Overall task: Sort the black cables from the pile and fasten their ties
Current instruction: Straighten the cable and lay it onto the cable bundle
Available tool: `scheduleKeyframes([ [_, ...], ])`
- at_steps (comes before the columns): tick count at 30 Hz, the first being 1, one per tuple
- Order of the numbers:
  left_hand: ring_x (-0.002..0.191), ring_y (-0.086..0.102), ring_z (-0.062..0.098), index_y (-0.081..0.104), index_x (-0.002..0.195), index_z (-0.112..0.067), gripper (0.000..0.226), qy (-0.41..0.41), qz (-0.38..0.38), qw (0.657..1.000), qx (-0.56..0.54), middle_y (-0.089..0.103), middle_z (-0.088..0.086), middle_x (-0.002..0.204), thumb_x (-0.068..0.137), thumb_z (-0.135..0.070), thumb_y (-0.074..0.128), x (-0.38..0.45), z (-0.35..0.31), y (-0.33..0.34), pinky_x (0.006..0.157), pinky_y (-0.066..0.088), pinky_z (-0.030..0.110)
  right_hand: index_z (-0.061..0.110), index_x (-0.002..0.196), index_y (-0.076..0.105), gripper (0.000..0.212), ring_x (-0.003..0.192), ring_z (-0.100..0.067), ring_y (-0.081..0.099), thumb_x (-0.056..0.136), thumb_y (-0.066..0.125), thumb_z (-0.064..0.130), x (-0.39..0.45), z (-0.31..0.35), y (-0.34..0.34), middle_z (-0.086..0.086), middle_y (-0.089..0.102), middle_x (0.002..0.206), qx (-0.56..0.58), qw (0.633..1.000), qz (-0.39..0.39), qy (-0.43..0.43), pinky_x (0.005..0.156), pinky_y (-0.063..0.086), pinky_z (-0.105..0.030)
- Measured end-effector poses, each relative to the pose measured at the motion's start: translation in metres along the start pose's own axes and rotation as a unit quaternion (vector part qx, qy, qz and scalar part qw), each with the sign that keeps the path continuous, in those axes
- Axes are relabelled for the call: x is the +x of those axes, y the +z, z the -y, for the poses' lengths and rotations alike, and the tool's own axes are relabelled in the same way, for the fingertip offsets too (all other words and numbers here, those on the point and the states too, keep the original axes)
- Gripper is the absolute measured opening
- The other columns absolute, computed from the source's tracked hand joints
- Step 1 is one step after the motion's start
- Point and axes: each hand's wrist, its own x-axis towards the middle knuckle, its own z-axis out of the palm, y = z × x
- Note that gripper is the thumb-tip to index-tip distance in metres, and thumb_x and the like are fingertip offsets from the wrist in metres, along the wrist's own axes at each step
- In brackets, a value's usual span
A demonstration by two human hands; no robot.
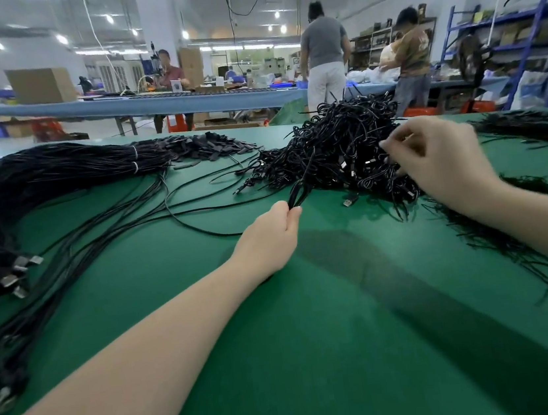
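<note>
A tangled pile of black cables (334, 144) lies on the green table (282, 344), ahead and a little right of centre. My left hand (271, 238) pinches a looped black cable (301, 190) that runs up into the pile's near edge. My right hand (439, 163) sits at the pile's right side with fingers curled, pinching a thin black strand near its top. Loose black ties (508, 240) lie scattered under and beside my right forearm.
Long bundled black cables (55, 179) with white bands and metal plugs fill the left of the table. More black strands (532, 127) lie at the far right. Behind the table stand three people, another long bench, cardboard boxes and blue shelving (534, 37).
</note>
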Motion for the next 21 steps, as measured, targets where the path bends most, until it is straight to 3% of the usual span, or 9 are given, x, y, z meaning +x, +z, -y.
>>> scheduleKeyframes([
  [2, 0.063, 0.044, 0.024, 0.031, 0.075, -0.018, 0.037, 0.001, 0.003, 1.000, 0.000, 0.048, 0.002, 0.069, 0.103, -0.041, 0.029, -0.001, 0.000, -0.001, 0.057, 0.031, 0.037, 0.021, 0.091, 0.066, 0.009, 0.065, -0.009, 0.066, 0.091, 0.063, 0.030, -0.010, 0.029, 0.029, 0.006, 0.068, 0.078, 0.088, 0.996, 0.004, -0.015, 0.058, 0.053, -0.021],
  [5, 0.062, 0.046, 0.025, 0.027, 0.074, -0.023, 0.035, 0.002, 0.002, 1.000, 0.022, 0.047, 0.000, 0.069, 0.102, -0.044, 0.032, -0.001, 0.000, 0.000, 0.058, 0.032, 0.038, 0.012, 0.093, 0.067, 0.014, 0.067, -0.018, 0.062, 0.093, 0.062, 0.026, -0.028, 0.050, 0.069, 0.000, 0.069, 0.080, 0.071, 0.995, -0.006, -0.076, 0.065, 0.053, -0.039],
  [7, 0.064, 0.044, 0.029, 0.026, 0.076, -0.023, 0.034, 0.006, 0.005, 0.998, 0.061, 0.046, -0.001, 0.069, 0.101, -0.044, 0.032, 0.000, 0.000, 0.003, 0.060, 0.032, 0.038, 0.011, 0.094, 0.067, 0.012, 0.069, -0.020, 0.060, 0.093, 0.061, 0.021, -0.037, 0.052, 0.085, -0.001, 0.068, 0.082, 0.089, 0.991, -0.020, -0.098, 0.064, 0.051, -0.042],
  [11, 0.076, 0.053, 0.030, 0.042, 0.107, -0.013, 0.027, 0.047, 0.008, 0.983, 0.175, 0.056, 0.006, 0.087, 0.101, -0.037, 0.030, 0.000, -0.002, 0.006, 0.065, 0.038, 0.036, 0.013, 0.089, 0.068, 0.008, 0.068, -0.020, 0.063, 0.091, 0.062, 0.018, -0.043, 0.048, 0.091, 0.002, 0.069, 0.078, 0.110, 0.982, -0.050, -0.143, 0.062, 0.050, -0.040],
  [13, 0.073, 0.051, 0.027, 0.044, 0.116, -0.011, 0.029, 0.063, -0.001, 0.972, 0.224, 0.058, 0.007, 0.092, 0.101, -0.032, 0.029, 0.001, -0.004, 0.008, 0.061, 0.037, 0.033, 0.012, 0.088, 0.069, 0.010, 0.067, -0.021, 0.063, 0.091, 0.062, 0.018, -0.042, 0.047, 0.089, 0.001, 0.069, 0.075, 0.117, 0.981, -0.036, -0.153, 0.065, 0.050, -0.041],
  [16, 0.062, 0.046, 0.026, 0.044, 0.117, -0.015, 0.030, 0.082, -0.036, 0.941, 0.326, 0.060, 0.003, 0.090, 0.101, -0.031, 0.025, 0.001, -0.008, 0.012, 0.048, 0.025, 0.027, 0.014, 0.086, 0.070, 0.012, 0.070, -0.020, 0.065, 0.089, 0.064, 0.023, -0.033, 0.048, 0.078, 0.004, 0.071, 0.078, 0.042, 0.979, 0.006, -0.200, 0.072, 0.043, -0.037],
  [18, 0.072, 0.058, 0.028, 0.049, 0.110, -0.016, 0.031, 0.115, -0.071, 0.913, 0.386, 0.064, 0.002, 0.094, 0.102, -0.036, 0.026, 0.001, -0.009, 0.013, 0.055, 0.025, 0.029, 0.018, 0.086, 0.069, 0.014, 0.071, -0.017, 0.064, 0.090, 0.064, 0.031, -0.017, 0.046, 0.065, 0.006, 0.071, 0.078, -0.063, 0.965, 0.065, -0.246, 0.074, 0.037, -0.033],
  [21, 0.088, 0.060, 0.029, 0.047, 0.112, -0.013, 0.033, 0.182, -0.078, 0.892, 0.406, 0.063, 0.004, 0.100, 0.103, -0.039, 0.029, -0.001, -0.011, 0.011, 0.063, 0.025, 0.034, 0.023, 0.080, 0.068, 0.015, 0.060, 0.003, 0.058, 0.087, 0.067, 0.036, 0.010, 0.037, 0.041, 0.015, 0.065, 0.065, -0.014, 0.959, 0.223, -0.175, 0.059, 0.041, -0.016],
])
